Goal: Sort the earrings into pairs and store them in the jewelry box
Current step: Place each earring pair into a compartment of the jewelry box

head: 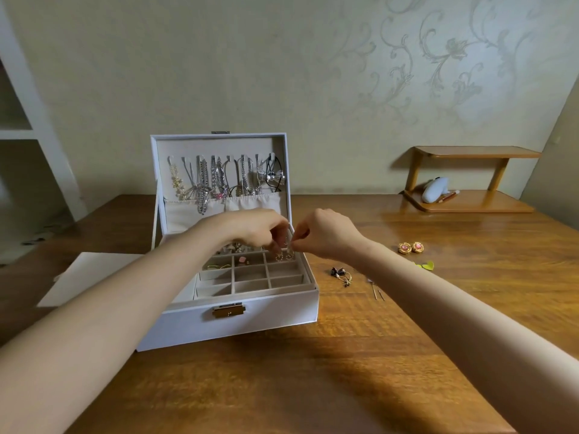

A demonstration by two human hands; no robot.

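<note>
Both forearms reach in from near edge. Left hand (257,230) and right hand (326,234) meet over right-rear compartment of jewelry box (235,324). Fingers curled tight, tips pinching dangling earrings (284,255). Exact grip blurred, partly hidden by fingers. Earrings hang vertical, low ends in compartment. Box lid upright, long side across table (344,371).

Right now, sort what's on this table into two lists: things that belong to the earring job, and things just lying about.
Job: jewelry box; small earrings pinched by left hand and right hand above it; round gold earrings; dark bow earrings; thin metal pins.

Lying about: wooden shelf; white thing on it; white sheet left of the box; necklaces hung in the lid.
</note>
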